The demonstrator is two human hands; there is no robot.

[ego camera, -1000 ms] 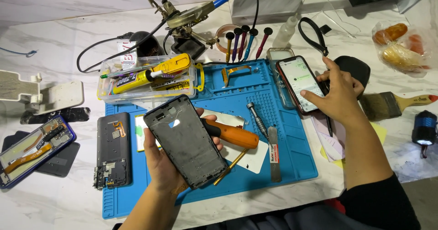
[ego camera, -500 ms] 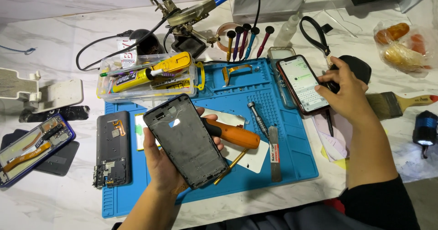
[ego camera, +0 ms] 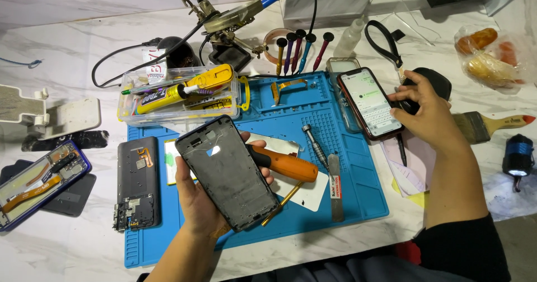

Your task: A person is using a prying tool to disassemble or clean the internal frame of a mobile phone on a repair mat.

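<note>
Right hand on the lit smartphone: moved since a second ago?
No. The right hand stays on the lit smartphone at the blue mat's right edge; only the fingers shift slightly.

Bare blue mat [ego camera: 358,164] lies between orange-handled screwdriver [ego camera: 282,164] and lit phone [ego camera: 370,102], seemingly passable.

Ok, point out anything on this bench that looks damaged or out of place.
The phone frame in the left hand is stripped, its inside bare and scuffed. Two more opened phones lie apart with innards showing. A bag of bread rolls sits oddly among the tools.
</note>
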